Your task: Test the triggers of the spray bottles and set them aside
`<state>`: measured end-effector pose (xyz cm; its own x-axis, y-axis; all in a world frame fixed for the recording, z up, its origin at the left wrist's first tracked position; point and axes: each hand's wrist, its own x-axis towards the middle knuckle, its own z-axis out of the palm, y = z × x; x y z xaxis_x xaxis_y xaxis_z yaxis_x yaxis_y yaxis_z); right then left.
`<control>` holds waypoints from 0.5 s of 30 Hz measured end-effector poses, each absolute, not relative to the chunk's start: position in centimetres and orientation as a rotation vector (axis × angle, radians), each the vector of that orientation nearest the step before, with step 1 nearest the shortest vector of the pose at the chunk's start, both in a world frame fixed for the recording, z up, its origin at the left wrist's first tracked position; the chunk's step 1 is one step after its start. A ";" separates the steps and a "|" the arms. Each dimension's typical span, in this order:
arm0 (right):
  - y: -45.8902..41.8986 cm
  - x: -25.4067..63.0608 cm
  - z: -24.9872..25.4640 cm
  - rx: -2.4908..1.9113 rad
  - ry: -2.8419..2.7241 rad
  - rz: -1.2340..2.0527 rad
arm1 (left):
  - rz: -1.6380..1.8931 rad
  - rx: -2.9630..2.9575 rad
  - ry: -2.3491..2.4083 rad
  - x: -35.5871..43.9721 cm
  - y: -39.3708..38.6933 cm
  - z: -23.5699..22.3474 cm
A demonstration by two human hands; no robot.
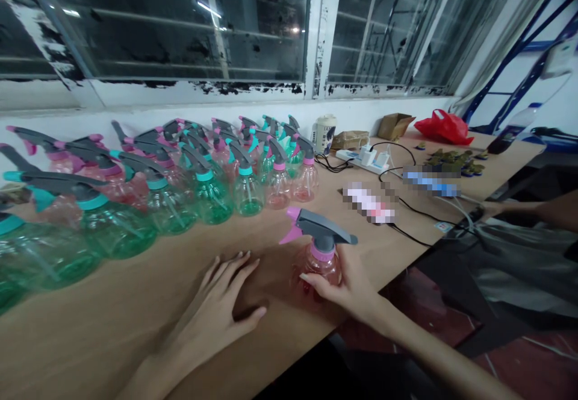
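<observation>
My right hand (350,285) is wrapped round the body of a pink spray bottle (316,261) with a grey trigger head and pink nozzle, standing upright on the wooden table (135,315) near its front edge. My left hand (221,306) lies flat on the table just left of the bottle, fingers spread, holding nothing. Behind them stand several finished spray bottles (212,177), pink and green, in rows along the wall.
A power strip (368,160) with plugs and black cables lies at the back right, beside a white cup (325,133), cardboard boxes (395,125) and a red bag (445,126). Another person's arm (537,210) rests at the table's right end.
</observation>
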<state>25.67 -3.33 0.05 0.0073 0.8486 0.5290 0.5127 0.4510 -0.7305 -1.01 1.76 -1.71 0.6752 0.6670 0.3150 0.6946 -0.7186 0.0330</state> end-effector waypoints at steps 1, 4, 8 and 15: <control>-3.3 25.7 0.0 -1.191 -1.648 0.413 | -0.473 -2.789 -1.136 -1.0 1.8 -1.6; -3.3 25.7 0.0 -1.180 -1.651 0.436 | -0.476 -2.783 -1.133 -0.9 1.8 -1.5; -3.2 25.7 -0.1 -1.200 -1.653 0.410 | -0.482 -2.790 -1.140 -0.8 1.7 -1.5; -3.6 26.1 0.2 -1.225 -1.595 0.575 | -0.491 -2.795 -1.149 -0.7 1.7 -1.6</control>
